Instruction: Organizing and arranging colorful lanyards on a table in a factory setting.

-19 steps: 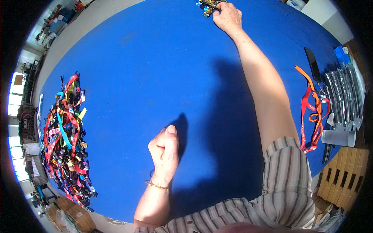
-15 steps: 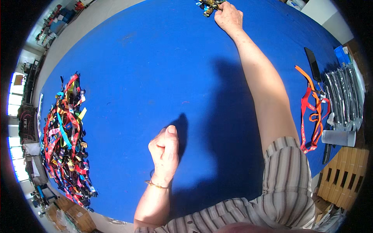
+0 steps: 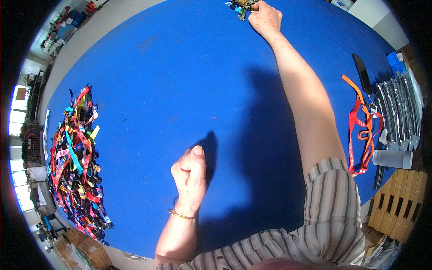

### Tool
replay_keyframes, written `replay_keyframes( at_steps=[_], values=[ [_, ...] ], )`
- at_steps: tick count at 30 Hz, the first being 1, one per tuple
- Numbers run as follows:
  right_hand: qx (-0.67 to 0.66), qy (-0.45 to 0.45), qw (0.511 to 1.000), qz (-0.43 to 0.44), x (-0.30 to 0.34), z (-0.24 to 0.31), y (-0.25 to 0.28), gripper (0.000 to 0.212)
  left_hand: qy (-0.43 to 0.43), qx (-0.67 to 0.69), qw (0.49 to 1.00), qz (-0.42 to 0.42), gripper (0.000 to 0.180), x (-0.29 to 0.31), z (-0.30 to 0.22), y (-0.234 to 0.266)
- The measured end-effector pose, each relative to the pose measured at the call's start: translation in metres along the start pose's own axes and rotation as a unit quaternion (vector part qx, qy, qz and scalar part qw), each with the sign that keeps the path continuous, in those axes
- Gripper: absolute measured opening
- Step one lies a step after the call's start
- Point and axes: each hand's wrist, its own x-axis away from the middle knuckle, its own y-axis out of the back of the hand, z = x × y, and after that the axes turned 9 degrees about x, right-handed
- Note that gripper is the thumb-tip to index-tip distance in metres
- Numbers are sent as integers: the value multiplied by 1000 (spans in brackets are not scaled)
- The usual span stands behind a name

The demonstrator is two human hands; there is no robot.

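Bundle [image 3: 241, 6] first: where is it?

— Head view: twelve o'clock, far out on the blue table [image 3: 171, 81]. The right hand [image 3: 264, 18] has thumb and fingers pinched on its right end, arm outstretched, probably because it lies so distant.

— And the left hand [image 3: 189, 173]?

— Near centre, toward seven: curled into a fist, thumb on top, nothing showing inside; likely just resting.

— Elsewhere?

— Pile [image 3: 77, 166] at nine, lanyards [image 3: 370, 135] at three, perhaps apart to avoid tangling.

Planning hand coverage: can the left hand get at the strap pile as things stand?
Probably yes: only blue table shows between the left hand and the strap pile, though that hand, curled in a fist, would likely have to open.
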Motion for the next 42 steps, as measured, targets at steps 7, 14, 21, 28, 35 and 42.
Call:
replay_keyframes(
  at_steps=[7, 14, 21, 28, 35, 42],
  values=[
    [8, -26, 994, -109, 0, -9, -13, 4, -9, 10, 1000, 4, 52, -2, 2, -2],
    [-7, -34, 987, -155, -7, -13, -14, 8, -4, 10, 1000, 1, 52, -1, 4, 0],
    [-146, -282, 936, -152, -3, -38, -14, 21, 27, 24, 999, -11, 53, -1, 1, -2],
    [-138, -274, 946, -106, 13, -52, -1, 30, 8, 38, 999, -11, 50, -4, 1, -8],
    [-90, -213, 973, -5, 60, -50, 27, 35, 46, 37, 998, 1, 50, -6, -8, -9],
    [-60, -47, 995, 72, 130, -33, 75, 39, -53, -19, 998, 11, 48, -13, 10, -9]
  ],
)
